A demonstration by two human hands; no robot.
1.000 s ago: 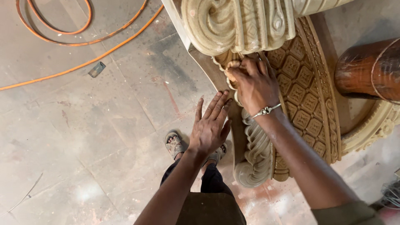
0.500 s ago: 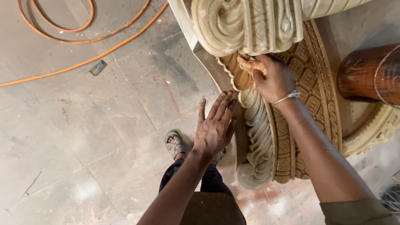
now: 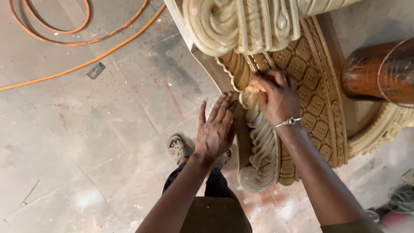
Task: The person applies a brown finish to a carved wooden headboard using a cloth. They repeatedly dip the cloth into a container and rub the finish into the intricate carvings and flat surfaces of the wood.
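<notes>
A large carved wooden piece [image 3: 302, 82] fills the upper right of the view, pale and unfinished, with a big scroll volute [image 3: 215, 23] at the top, a band of diamond lattice carving [image 3: 312, 92] curving down its middle, and a ribbed, leaf-like moulding [image 3: 261, 146] running along its lower left edge to a curled tip. The right hand [image 3: 278, 97], with a thin silver bracelet [image 3: 288, 122] at the wrist, is clenched around a small piece of sandpaper or similar pad [image 3: 254, 87], of which only a pale orange edge shows, and presses it against the carving just below the volute, where the ribbed moulding begins. The left hand [image 3: 215, 129] is released and flat, fingers spread and straight, its fingertips touching the smooth outer edge of the carved piece just beside the right hand; it holds nothing. Below the hands, a sandalled foot [image 3: 177, 149] stands on the grey concrete floor [image 3: 86, 142], close to the curled tip of the moulding. To the right, a dark reddish-brown rounded wooden piece [image 3: 379, 73] rests against the carved work. An orange cable [image 3: 82, 42] loops across the floor at the upper left, well apart from the hands, with a small flat grey object [image 3: 95, 70] lying beside it.
</notes>
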